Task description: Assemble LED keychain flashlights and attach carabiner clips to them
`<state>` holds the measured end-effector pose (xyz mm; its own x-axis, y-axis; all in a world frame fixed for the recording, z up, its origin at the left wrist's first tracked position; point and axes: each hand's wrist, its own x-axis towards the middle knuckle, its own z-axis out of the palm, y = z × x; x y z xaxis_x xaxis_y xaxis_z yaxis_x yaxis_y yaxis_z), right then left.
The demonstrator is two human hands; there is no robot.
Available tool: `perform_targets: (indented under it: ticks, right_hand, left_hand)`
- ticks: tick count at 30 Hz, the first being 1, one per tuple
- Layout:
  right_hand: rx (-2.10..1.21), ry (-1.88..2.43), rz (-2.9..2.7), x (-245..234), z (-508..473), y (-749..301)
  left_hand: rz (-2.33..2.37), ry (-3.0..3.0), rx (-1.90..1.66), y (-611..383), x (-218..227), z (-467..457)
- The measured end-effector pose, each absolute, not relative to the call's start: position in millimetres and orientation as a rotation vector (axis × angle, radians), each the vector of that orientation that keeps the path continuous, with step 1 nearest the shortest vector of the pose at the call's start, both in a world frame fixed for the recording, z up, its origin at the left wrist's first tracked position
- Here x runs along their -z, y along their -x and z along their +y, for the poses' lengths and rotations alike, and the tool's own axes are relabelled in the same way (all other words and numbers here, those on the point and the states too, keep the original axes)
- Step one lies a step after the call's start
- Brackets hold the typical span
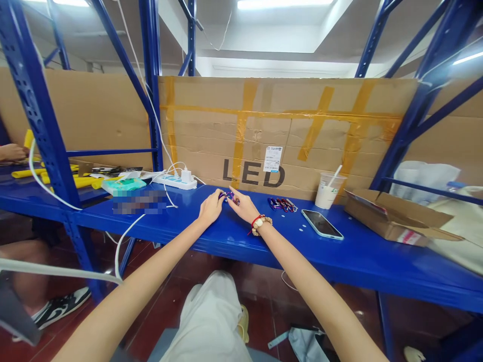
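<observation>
My left hand (211,207) and my right hand (241,205) meet over the blue shelf (234,236), fingers pinched together on small metal clips (228,196) in blue, red and purple. The clips are too small to make out in detail. A bead bracelet and a red cord sit on my right wrist. A small heap of more coloured clips (281,203) lies on the shelf just right of my right hand.
A phone (322,223) lies face up right of the clips, a plastic cup with a straw (329,190) behind it. An open cardboard box (392,216) stands at right. A white power strip (177,181) and cables lie at left. Another person's hand (11,152) rests far left.
</observation>
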<state>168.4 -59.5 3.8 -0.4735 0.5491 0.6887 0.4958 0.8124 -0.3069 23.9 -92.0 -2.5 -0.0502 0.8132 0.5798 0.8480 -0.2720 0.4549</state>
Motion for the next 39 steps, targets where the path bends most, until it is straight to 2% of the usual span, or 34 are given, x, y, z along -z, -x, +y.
perform_targets:
  ticks: [7,19,39]
  right_hand:
    - [-0.251,0.788,-2.103,1.4,-50.7,-168.1]
    - [-0.631,0.718,-2.037,2.3,-40.9,-169.7]
    - [-1.165,0.779,-1.850,-7.2,-54.8,-171.6]
  left_hand:
    - [-1.771,2.182,1.321,-21.6,6.1,-84.4]
    - [-1.828,2.271,1.677,-19.9,11.0,-80.8]
    - [-1.671,2.386,1.771,-20.5,6.2,-81.4]
